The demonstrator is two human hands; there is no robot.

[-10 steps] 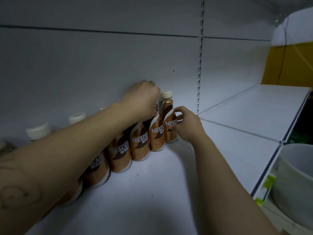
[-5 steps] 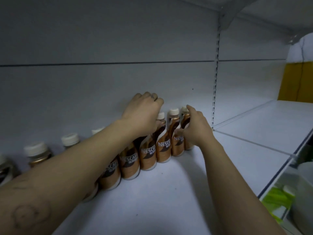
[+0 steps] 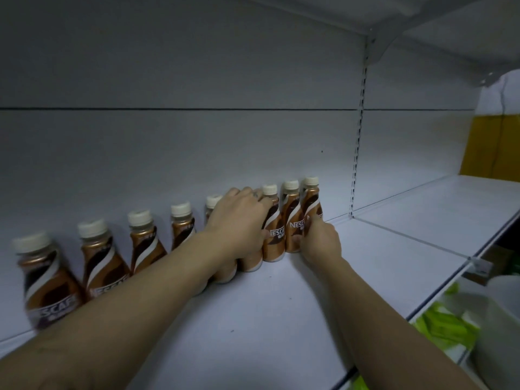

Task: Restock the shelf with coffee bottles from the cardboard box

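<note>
Several brown Nescafe coffee bottles [image 3: 273, 235] with cream caps stand in a row along the back wall of the white shelf [image 3: 281, 319]. My left hand [image 3: 239, 223] lies over the bottles in the middle of the row, fingers curled around one of them. My right hand [image 3: 320, 240] grips the lower body of the rightmost bottle [image 3: 311, 201], which stands upright on the shelf. The cardboard box is out of view.
A slotted upright [image 3: 357, 153] divides the shelf from the bare bay [image 3: 422, 209] to the right. Another shelf board [image 3: 422, 21] hangs overhead. A white tub [image 3: 503, 327] and green packets [image 3: 444, 325] lie below at right. A yellow panel [image 3: 492, 147] stands far right.
The view has tilted up and left, so more of the bottle row shows. My right hand has slid down the end bottle; my left hand has dropped from the caps onto the bottle bodies.
</note>
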